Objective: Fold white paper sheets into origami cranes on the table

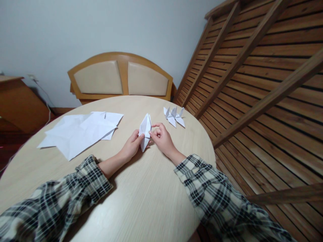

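Between my two hands is a folded white paper piece (145, 127), a narrow diamond with a split upper point, held just above the table. My left hand (132, 144) grips its lower left side, thumb on the front and fingers behind. My right hand (163, 138) pinches the right edge between thumb and curled fingers. Part of the lower fold is covered by my thumbs. To the right, beyond my right hand, stand several small folded paper cranes (174, 116) close together. Left of my hands, creased white paper sheets (83, 131) lie overlapping.
The round pale wooden table (141, 201) has its curved far edge near a headboard (124, 60) with cream panels. A slatted wooden frame (264, 101) leans along the right side. At far left is a wooden cabinet (22, 104) with a white cable (47, 104) nearby.
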Motion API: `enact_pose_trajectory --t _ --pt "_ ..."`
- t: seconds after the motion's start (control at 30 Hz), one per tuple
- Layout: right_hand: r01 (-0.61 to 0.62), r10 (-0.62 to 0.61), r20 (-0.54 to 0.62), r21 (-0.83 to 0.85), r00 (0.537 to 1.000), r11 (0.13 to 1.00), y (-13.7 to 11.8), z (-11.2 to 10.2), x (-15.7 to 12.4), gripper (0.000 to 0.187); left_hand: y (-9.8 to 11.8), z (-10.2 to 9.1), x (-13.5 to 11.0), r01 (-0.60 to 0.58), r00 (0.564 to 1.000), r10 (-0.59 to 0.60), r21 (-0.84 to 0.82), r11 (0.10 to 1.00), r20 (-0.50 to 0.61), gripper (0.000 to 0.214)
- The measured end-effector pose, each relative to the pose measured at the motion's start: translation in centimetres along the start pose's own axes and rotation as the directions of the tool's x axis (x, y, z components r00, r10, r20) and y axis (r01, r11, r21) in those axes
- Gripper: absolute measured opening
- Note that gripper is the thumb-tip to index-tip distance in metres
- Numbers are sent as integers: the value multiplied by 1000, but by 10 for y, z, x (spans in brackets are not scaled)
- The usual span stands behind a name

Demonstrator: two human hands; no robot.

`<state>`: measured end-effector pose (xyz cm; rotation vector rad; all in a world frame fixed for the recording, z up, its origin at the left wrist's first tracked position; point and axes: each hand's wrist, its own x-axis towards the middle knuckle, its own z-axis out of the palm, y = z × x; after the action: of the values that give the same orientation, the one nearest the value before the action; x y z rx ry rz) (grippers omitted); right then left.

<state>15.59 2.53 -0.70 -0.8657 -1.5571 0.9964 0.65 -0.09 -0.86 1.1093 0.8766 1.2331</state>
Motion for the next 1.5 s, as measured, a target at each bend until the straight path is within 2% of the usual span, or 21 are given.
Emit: enact_pose_trajectory --t 0.4,0.57,0.87,1.07,1.5 --pt "-28 29 23 -43 999 999 0 0 0 23 2 1 0 -31 999 31 8 999 20 20" --pt "-37 39 51 -41 998 998 5 0 1 28 1 1 0 -31 999 31 7 999 16 23" --pt "-23 25 36 -61 999 998 5 -1 0 31 0 0 1 -20 999 21 -34 999 30 21" --pt "20 -17 35 -85 999 996 7 -1 1 25 -2 -2 1 6 1000 -5 -50 999 30 26" --pt "13 -7 65 -100 998 995 5 -3 0 20 0 -1 1 31 999 -31 -64 997 9 19"
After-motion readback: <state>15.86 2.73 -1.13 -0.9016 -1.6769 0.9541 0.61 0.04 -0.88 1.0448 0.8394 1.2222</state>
